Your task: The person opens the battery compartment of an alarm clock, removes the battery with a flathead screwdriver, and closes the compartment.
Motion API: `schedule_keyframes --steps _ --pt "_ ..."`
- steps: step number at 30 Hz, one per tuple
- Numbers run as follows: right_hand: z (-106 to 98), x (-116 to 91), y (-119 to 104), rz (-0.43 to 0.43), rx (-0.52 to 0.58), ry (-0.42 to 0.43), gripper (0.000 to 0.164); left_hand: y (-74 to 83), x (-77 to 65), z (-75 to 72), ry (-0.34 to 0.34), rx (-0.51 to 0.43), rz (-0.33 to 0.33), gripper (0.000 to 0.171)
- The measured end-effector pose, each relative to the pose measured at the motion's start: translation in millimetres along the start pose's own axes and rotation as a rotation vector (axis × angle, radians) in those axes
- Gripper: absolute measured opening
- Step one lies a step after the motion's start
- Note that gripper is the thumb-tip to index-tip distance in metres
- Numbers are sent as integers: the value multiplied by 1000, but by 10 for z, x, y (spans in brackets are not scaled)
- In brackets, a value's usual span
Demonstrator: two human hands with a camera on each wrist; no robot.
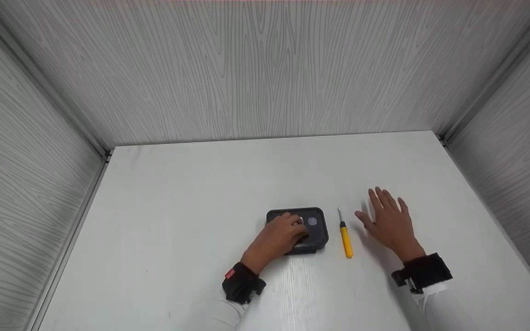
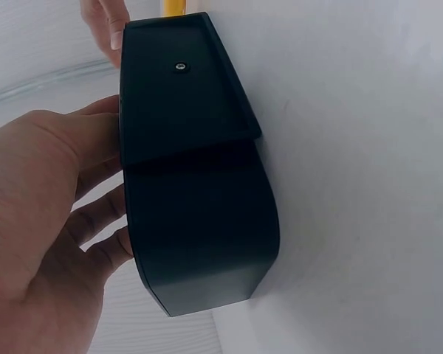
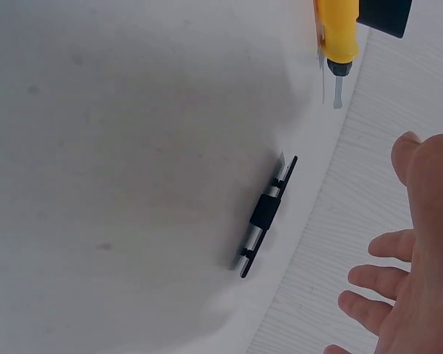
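A black box with rounded corners (image 1: 319, 234) lies on the table, a round pale disc on its top face. My left hand (image 1: 284, 232) is on top of it with bent fingers, holding it; the left wrist view shows the box's side (image 2: 199, 228) with a small screw (image 2: 180, 67), while the fingertips are hidden behind its edge. To the right of the box lies a screwdriver with a yellow handle (image 1: 346, 241). My right hand (image 1: 389, 225) is held over the table right of the screwdriver, fingers spread, with nothing in it.
In the right wrist view, a small thin black-and-silver bar (image 3: 266, 211) lies on the white table (image 1: 191, 197) near the right hand. Grey wood-grain panels (image 1: 265, 69) enclose the table at the back and both sides.
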State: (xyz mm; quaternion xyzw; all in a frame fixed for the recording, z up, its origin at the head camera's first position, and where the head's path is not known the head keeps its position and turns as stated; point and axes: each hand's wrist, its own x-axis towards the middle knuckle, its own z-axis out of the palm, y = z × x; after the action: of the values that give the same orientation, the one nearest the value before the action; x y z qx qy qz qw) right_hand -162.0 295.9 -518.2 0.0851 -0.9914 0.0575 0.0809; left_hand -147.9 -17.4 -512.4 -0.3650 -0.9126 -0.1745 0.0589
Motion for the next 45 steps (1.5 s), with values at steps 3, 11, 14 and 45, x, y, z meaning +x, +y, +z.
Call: schedule_keyframes --steps 3,11,14,45 --pt "2 -10 -3 -14 -10 20 75 3 -7 -5 6 -4 4 17" --pt "-14 -22 -14 -20 -11 34 74 -15 -5 19 35 11 40 12" --pt "-17 -23 -18 -22 -14 34 74 -17 -3 32 45 9 44 10" --pt "-29 -13 -31 -9 0 -8 74 -119 -103 -309 113 -248 -80 19"
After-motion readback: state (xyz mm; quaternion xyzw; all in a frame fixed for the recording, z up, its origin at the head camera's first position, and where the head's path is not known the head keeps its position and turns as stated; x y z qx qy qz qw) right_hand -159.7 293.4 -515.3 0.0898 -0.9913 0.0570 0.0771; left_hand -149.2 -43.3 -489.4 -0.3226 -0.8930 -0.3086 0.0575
